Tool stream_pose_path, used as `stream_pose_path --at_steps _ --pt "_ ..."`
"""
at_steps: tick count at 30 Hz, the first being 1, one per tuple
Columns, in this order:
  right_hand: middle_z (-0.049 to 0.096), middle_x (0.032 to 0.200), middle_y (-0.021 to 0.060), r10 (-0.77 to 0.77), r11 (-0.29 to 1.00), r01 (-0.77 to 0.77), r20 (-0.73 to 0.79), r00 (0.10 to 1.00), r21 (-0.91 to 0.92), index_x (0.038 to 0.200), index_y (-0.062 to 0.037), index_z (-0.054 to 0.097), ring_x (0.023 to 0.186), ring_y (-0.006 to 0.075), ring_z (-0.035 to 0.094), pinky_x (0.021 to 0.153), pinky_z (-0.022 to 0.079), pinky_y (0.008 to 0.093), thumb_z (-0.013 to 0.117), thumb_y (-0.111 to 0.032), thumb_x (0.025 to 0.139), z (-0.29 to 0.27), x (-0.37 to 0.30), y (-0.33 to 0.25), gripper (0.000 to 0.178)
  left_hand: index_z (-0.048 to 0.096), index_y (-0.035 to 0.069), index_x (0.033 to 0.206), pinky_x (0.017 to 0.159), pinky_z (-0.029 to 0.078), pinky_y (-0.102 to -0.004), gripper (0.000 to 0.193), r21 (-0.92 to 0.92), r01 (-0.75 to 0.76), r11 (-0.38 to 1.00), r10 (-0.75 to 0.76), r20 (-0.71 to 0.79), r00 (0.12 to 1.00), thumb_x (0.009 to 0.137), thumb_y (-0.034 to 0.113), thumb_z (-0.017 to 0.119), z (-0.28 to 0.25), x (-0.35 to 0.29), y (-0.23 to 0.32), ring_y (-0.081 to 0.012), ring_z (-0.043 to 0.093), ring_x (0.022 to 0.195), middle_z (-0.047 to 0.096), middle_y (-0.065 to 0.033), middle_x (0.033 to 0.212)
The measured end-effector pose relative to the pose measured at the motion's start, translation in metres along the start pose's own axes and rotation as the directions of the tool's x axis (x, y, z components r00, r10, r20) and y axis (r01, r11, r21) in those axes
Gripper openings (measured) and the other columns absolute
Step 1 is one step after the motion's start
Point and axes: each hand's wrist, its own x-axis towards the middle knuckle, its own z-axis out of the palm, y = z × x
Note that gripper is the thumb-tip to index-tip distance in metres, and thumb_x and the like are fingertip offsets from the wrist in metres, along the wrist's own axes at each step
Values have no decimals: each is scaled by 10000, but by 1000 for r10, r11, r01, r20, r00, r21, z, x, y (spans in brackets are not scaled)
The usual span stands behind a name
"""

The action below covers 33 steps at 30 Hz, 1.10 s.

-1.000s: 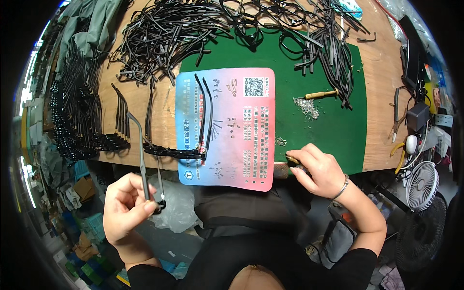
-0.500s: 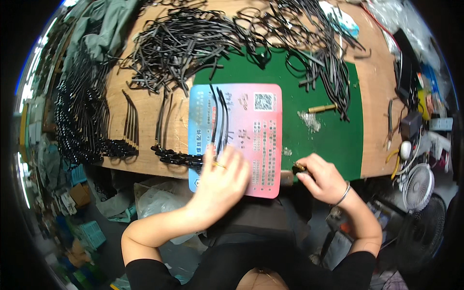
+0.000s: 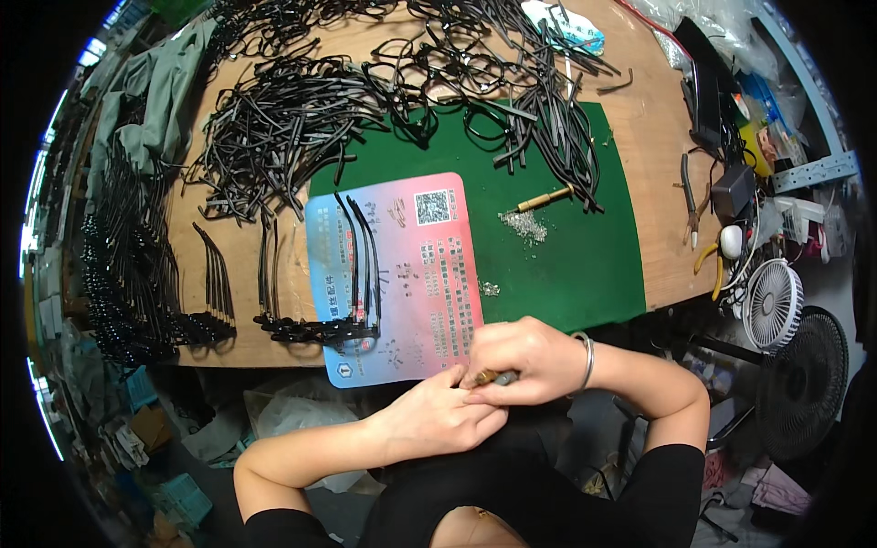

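Observation:
My left hand (image 3: 438,420) and my right hand (image 3: 530,363) meet just off the table's near edge, below the pink-and-blue sheet (image 3: 411,342). Between the right fingers and thumb sits a small tool (image 3: 493,376) with a brass-coloured handle, perhaps a screwdriver. The left fingers are closed under the right hand, and whatever they pinch is hidden. Thin black eyeglass temples (image 3: 367,265) stand out from a row of glossy black eyeglass frames (image 3: 301,330) that overlaps the sheet's left side.
Black temples (image 3: 260,128) lie heaped at the back left, with more frames (image 3: 438,64) behind. On the green mat (image 3: 585,265) are a brass tool (image 3: 545,198) and tiny metal pieces (image 3: 525,226). A white fan (image 3: 773,304) stands at the right.
My left hand has left the frames on the sheet and drawn back toward me. My right hand has moved left with its tool to meet it. The view has shifted.

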Motion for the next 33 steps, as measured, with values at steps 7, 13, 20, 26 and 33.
stream_pose_path --at_steps 7,13,20,26,33 --pt "559 731 88 -102 992 92 -105 989 -91 827 -33 606 605 248 575 515 465 318 694 -144 743 5 -10 10 165 632 98 772 599 500 -256 123 -129 53 990 -70 -126 990 650 93 642 9 2 -3 -147 600 690 588 -23 736" --pt "594 903 137 434 868 -474 -235 870 -151 1164 -35 532 853 259 623 735 500 335 747 -267 737 -35 -36 -3 532 605 80 798 555 498 -290 147 -37 373 927 -375 -66 925 657 76 648 -39 -21 -42 -173 601 614 619 -32 735" --pt "600 792 84 358 779 -486 -356 863 -395 923 -60 601 638 237 605 559 491 325 686 -234 781 -21 -43 26 240 574 44 955 676 470 -381 167 277 868 412 -649 -580 493 850 173 588 -97 -41 -249 -306 590 769 601 -145 868" --pt "592 819 97 353 781 -488 -371 859 -389 946 -66 587 716 270 608 615 496 354 636 -271 816 -26 -56 33 247 574 41 954 693 470 -334 160 262 822 505 -616 -558 556 851 158 607 -83 -40 -274 -242 585 746 602 -130 869" --pt "600 835 95 285 863 -407 -375 882 -300 945 -61 597 685 234 615 625 504 320 650 -224 801 -45 -76 19 225 581 5 1009 594 382 -193 211 -290 535 793 -478 -842 251 931 199 554 -120 -36 -241 -56 451 666 563 -1 832"
